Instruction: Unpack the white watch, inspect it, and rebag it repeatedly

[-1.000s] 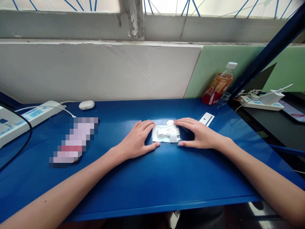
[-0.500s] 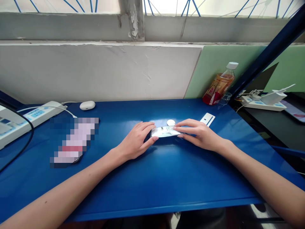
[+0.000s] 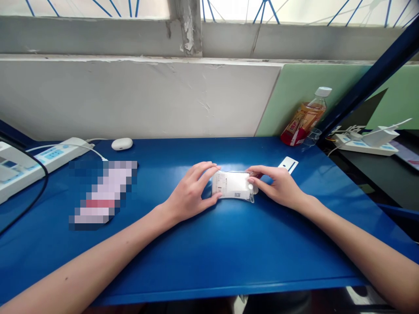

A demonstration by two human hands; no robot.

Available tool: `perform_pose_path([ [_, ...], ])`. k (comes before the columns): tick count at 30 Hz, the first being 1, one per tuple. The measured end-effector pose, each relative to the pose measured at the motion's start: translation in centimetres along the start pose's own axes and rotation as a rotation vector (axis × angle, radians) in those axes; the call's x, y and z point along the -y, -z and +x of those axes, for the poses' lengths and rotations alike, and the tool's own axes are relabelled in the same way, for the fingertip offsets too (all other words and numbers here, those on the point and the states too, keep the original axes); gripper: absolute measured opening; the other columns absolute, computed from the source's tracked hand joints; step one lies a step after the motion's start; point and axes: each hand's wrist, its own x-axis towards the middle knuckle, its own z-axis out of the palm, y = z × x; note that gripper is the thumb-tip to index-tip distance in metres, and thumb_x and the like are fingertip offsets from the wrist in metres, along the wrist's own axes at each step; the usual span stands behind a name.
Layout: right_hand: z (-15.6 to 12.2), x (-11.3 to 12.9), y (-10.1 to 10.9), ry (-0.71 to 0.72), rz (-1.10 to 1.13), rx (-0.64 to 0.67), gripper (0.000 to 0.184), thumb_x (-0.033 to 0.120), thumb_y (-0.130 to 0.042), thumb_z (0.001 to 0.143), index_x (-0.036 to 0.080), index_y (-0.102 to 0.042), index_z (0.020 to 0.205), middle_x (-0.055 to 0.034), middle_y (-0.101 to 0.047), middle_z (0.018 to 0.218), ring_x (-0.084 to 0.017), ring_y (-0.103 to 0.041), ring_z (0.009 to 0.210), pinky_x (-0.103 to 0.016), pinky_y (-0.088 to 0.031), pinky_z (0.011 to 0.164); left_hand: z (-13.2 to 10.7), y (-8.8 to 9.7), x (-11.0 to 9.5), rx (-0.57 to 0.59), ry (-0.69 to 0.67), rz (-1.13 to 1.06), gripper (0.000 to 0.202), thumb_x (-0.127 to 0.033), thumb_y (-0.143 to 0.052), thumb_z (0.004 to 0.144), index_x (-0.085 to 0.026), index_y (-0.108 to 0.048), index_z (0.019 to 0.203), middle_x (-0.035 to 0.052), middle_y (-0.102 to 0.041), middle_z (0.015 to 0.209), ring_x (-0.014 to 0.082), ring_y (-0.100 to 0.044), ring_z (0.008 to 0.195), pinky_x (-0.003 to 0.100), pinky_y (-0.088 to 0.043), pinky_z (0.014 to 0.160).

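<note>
A clear plastic packet [image 3: 232, 184] with a white piece inside, small print and a square code stands tilted over the blue desk between my hands. My left hand [image 3: 193, 187] grips its left edge, fingers at the top and thumb at the bottom. At the other end, my right hand [image 3: 278, 183] pinches the right side between thumb and fingers. A small white spot shows near the right thumb; I cannot tell what it is. Just behind my right hand lies a white card [image 3: 288, 165] with a dark stripe.
On the left of the blue desk [image 3: 209, 248] are a pixelated phone [image 3: 108, 192] with a white cable, a power strip [image 3: 55, 153] and a white earbud case [image 3: 122, 144]. A drink bottle [image 3: 303, 122] leans at the back right. A second power strip [image 3: 366, 144] lies beyond the desk.
The packet has turned from a shiny, narrow view to its white printed face. My right fingers have shifted to a pinch at its right end. The white disc behind it no longer shows.
</note>
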Motion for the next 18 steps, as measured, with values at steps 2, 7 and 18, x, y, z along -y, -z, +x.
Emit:
perform_pose_path([
  [2,-0.09,-0.24,-0.15,0.034,-0.074,0.021,0.024,0.037,-0.055,0.096,0.021,-0.069,0.108,-0.0075,-0.077,0.091,-0.022,-0.073,0.078,-0.037,-0.06,0.073,0.0,-0.01,0.09,0.074,0.005,-0.02,0.067,-0.042,-0.07,0.088,-0.023,-0.039,0.145,0.0144,-0.052,0.139,0.0324,-0.05,0.131,0.05,-0.045,0.109],
  [7,-0.21,-0.55,0.06,0.106,-0.191,0.138,0.035,0.035,-0.048,0.1,0.018,-0.061,0.127,-0.0155,-0.067,0.127,-0.029,-0.063,0.116,-0.048,-0.053,0.098,0.1,-0.12,0.13,0.161,0.094,-0.048,0.075,-0.048,-0.073,0.083,-0.02,-0.041,0.144,0.0148,-0.052,0.137,0.0319,-0.052,0.127,0.047,-0.048,0.105],
  [18,-0.11,-0.53,0.61,0.188,-0.213,0.36,0.064,0.051,-0.06,0.091,0.017,-0.048,0.144,-0.0157,-0.057,0.143,-0.036,-0.044,0.139,-0.055,-0.046,0.108,0.23,-0.26,0.23,0.263,0.124,0.032,0.058,-0.046,-0.056,0.091,-0.012,-0.049,0.138,0.0197,-0.05,0.14,0.0358,-0.041,0.137,0.052,-0.039,0.112],
])
